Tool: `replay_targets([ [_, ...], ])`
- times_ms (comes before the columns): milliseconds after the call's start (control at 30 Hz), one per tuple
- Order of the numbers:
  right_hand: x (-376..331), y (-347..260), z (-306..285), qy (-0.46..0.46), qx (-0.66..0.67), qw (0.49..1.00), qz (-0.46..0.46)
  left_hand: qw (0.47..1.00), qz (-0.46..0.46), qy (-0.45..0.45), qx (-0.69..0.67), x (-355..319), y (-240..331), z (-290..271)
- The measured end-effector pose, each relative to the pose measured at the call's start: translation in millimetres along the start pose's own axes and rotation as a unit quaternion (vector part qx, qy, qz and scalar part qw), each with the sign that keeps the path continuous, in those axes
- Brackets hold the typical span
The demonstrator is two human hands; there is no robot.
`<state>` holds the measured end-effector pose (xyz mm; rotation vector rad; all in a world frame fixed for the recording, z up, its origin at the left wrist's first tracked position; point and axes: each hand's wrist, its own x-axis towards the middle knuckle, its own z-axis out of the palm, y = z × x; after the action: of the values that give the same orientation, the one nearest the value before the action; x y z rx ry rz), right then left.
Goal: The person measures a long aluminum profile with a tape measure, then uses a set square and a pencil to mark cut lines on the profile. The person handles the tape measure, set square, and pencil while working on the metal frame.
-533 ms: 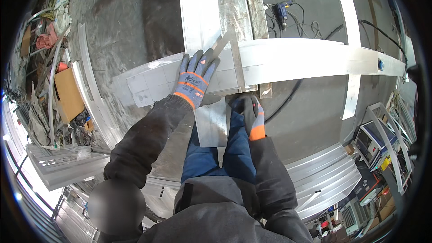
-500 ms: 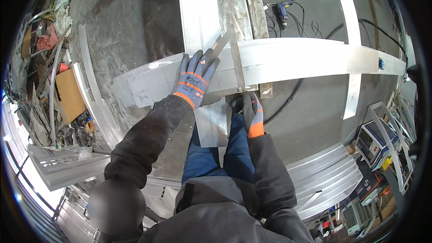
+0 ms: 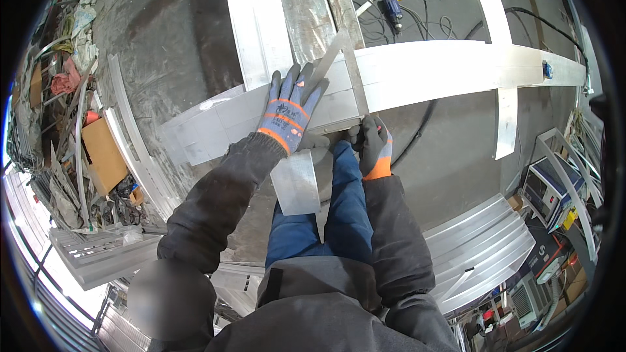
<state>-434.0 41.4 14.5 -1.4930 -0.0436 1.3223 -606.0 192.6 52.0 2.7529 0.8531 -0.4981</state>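
Note:
My left hand, in a grey-blue glove with orange bands, lies with fingers spread on a long pale metal strip. Beneath and beside its fingers is a metal square, with one blade across the strip and another slanting. At the strip's near edge, by the square's end, my right hand has its fingers curled together. What those fingers grip, if anything, is hidden. Below the left hand, a short metal plate extends toward my knees from the strip's near side.
A wide metal panel and a worn beam run away beyond the strip. Farther right lie a blue drill with coiled cable and a crossing metal strip. Scrap and a cardboard box stand left; ribbed metal panels lie right.
Both hands and the square have shifted right along the strip. My right hand has come up closer to the square's end. The whole view has also turned slightly.

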Motion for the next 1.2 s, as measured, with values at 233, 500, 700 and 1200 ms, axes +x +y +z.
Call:
replay_targets([
  [233, -3.2, -6.6, 9.5, 0.013, 0.011, 0.999, 0.039, 0.996, 0.008, 0.027, -0.079, 2.2, -5.0, 12.1],
  [500, -2.8, -12.8, 10.1, 0.017, -0.015, 0.998, 0.063, 0.995, 0.031, 0.086, -0.051, 7.1, -9.5, 27.9],
  [700, 0.0, -9.3, 3.3, 0.007, -0.009, 0.998, 0.063, 0.991, 0.044, 0.120, -0.043, 7.9, -9.2, 29.3],
  [1200, -3.9, -90.9, -7.3, 0.048, -0.214, 0.957, -0.193, 0.994, 0.007, 0.100, -0.054, 2.4, -5.4, 21.2],
])
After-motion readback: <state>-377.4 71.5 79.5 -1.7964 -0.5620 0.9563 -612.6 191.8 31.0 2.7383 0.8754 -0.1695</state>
